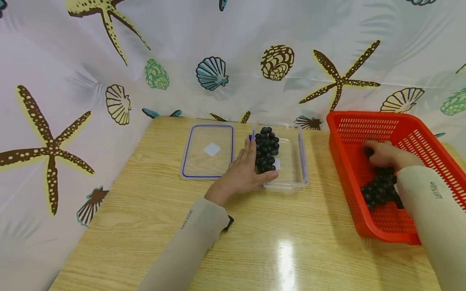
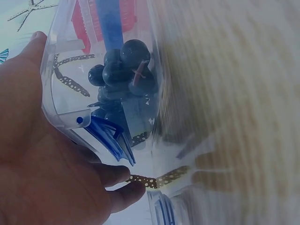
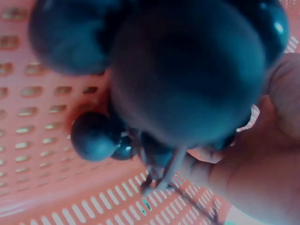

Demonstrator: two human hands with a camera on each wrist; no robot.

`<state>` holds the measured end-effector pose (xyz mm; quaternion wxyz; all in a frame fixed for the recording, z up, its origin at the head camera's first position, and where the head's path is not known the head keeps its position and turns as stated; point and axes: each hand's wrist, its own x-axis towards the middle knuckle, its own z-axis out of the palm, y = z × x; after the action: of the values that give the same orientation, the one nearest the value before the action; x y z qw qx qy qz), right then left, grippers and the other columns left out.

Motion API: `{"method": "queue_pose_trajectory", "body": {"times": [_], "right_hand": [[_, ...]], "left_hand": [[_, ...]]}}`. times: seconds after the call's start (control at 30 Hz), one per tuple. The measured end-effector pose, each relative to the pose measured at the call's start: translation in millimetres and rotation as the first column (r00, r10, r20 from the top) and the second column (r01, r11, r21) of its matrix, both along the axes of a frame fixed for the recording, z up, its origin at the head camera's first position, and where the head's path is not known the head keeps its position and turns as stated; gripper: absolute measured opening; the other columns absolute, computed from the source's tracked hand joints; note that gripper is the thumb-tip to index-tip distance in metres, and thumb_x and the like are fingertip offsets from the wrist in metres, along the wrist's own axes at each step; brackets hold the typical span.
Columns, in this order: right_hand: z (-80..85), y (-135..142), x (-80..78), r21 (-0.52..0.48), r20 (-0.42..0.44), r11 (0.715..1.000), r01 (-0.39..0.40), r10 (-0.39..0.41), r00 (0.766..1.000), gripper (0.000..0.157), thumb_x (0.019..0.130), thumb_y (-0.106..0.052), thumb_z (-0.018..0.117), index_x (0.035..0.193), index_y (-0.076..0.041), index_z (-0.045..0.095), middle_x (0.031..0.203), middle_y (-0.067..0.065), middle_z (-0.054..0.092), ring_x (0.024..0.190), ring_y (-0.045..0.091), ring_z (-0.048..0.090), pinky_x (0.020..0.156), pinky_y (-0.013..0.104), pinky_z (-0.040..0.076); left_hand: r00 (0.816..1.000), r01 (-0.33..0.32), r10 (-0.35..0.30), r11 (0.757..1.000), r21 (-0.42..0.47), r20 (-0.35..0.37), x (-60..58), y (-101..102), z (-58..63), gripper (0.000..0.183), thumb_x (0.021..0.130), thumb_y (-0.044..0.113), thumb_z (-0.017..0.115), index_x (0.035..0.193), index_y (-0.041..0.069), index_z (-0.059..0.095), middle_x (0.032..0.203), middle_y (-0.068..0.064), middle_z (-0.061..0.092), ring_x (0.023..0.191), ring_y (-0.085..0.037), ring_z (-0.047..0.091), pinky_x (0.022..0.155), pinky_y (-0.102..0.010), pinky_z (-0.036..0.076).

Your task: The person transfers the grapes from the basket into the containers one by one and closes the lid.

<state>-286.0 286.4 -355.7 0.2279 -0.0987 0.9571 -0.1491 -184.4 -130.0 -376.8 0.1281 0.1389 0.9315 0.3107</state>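
Round blue-black grapes (image 3: 187,79) are being held in the right hand (image 1: 388,155), fingers curled, inside a red plastic basket (image 1: 346,163). A clear rectangular plastic box (image 1: 291,151) containing a dark grape bunch (image 1: 267,148) is being touched by the left hand (image 1: 240,171), fingers straight, thumb spread wide.

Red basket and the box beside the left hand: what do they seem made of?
Red basket: probably moulded plastic with a slight sheen, given its uniform colour and slotted walls. Box: likely smooth, clear plastic; dark grapes show through its wall.
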Motion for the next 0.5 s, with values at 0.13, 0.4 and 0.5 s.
{"method": "queue_pose_trajectory", "body": {"times": [0.13,0.4,0.5], "right_hand": [[-1.7,0.0,0.2,0.037,-0.007,0.999,0.002,-0.002,1.0,0.071,0.083,0.004,0.054,0.149,0.012,0.029,0.134,0.044,0.036,0.113,0.053,0.034,0.102,0.071,0.028],[1.0,-6.6,0.0,0.055,-0.041,0.998,0.01,-0.007,0.999,0.076,0.086,0.005,0.056,0.15,0.018,0.018,0.143,0.048,0.022,0.115,0.053,0.037,0.105,0.069,0.028],[2.1,-6.1,-1.0,0.061,-0.053,0.998,0.001,0.003,0.999,0.078,0.086,0.002,0.055,0.149,0.021,0.013,0.145,0.049,0.012,0.123,0.058,0.033,0.108,0.067,0.025]], "left_hand": [[1.0,0.0,0.0,1.0,0.004,0.001,0.5,0.2,-0.5,0.114,0.092,0.073,0.052,0.159,0.013,-0.02,0.165,-0.008,-0.023,0.152,-0.036,-0.005,0.116,-0.065,0.009],[1.0,-0.006,0.006,1.0,0.009,0.008,0.6,-0.1,1.3,0.114,0.093,0.072,0.052,0.159,0.013,-0.019,0.164,-0.006,-0.025,0.153,-0.035,-0.005,0.116,-0.064,0.008],[1.0,-0.006,0.006,1.0,0.008,0.011,0.7,-0.2,1.6,0.114,0.093,0.073,0.052,0.159,0.013,-0.019,0.163,-0.004,-0.027,0.153,-0.035,-0.006,0.116,-0.064,0.007]]}}
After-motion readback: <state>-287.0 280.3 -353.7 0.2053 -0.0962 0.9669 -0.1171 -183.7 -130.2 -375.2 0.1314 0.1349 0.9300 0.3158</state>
